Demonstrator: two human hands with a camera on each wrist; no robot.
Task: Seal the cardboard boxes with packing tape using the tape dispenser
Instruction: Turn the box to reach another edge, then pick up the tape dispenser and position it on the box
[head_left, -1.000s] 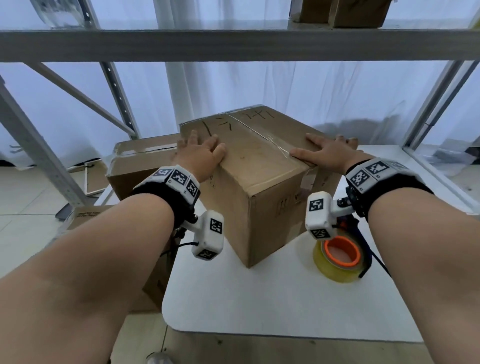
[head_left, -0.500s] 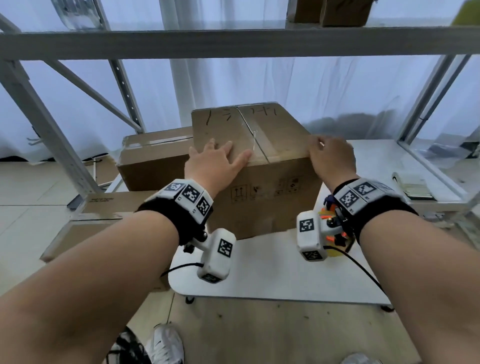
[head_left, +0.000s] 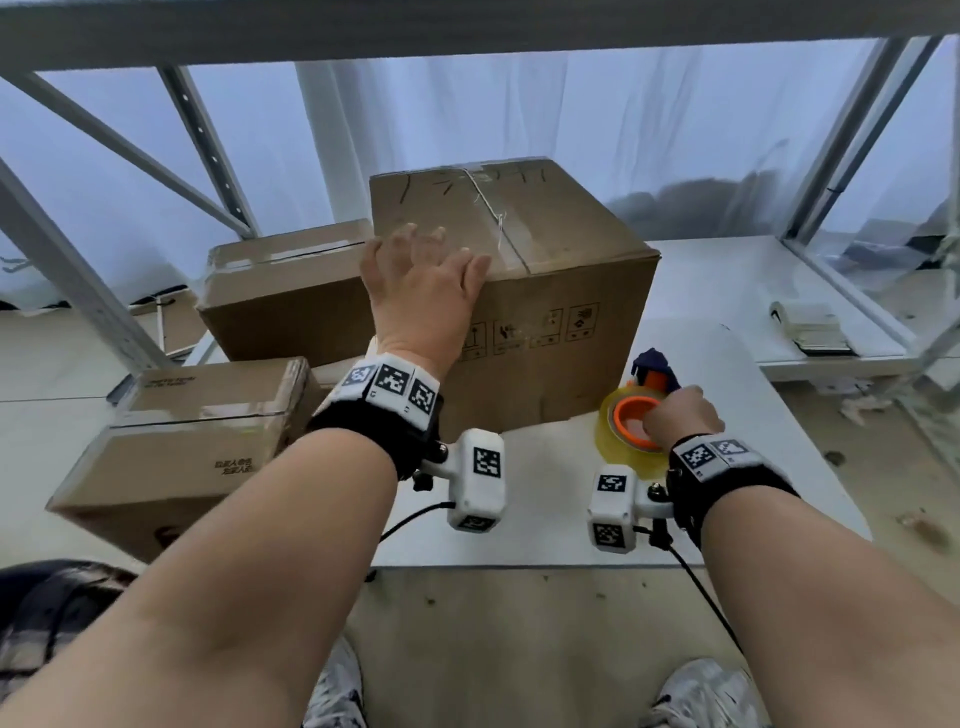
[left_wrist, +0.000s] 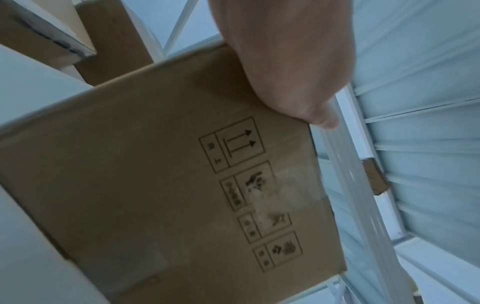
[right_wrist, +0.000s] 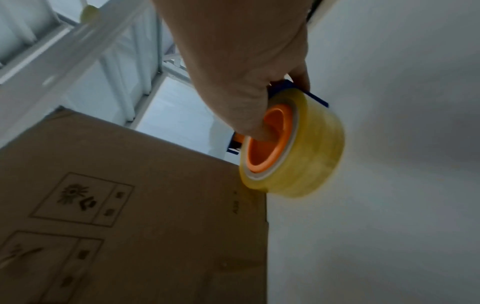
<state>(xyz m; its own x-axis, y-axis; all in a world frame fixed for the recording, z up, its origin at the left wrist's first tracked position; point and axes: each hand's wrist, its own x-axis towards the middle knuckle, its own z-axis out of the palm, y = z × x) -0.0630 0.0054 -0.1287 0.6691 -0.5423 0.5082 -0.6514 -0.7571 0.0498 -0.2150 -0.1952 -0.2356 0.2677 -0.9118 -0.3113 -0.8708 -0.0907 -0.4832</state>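
The left hand (head_left: 423, 283) lies flat on the near top edge of the cardboard box (head_left: 545, 312), fingers spread and straight, pressing the flaps down just left of the centre seam. The box stands on the white table (head_left: 545, 519), its printed side facing the person. The right hand (head_left: 678, 415) grips the tape dispenser (head_left: 636, 426), which sits on the table just beside the box's near right corner; the wrist view shows the thumb hooked into the orange core and the other fingers wrapped behind the blue frame. Whether the dispenser has left the table I cannot tell.

The step in hand seems to be picking up the dispenser. To do it well, get a firm hold on the frame, not only the roll, so the roll can turn freely. Keep the left palm pressing so the seam stays closed. Start the tape on the front face below the edge, then draw it straight along the seam. 2 more boxes (head_left: 280, 291) sit to the left, beyond the table.
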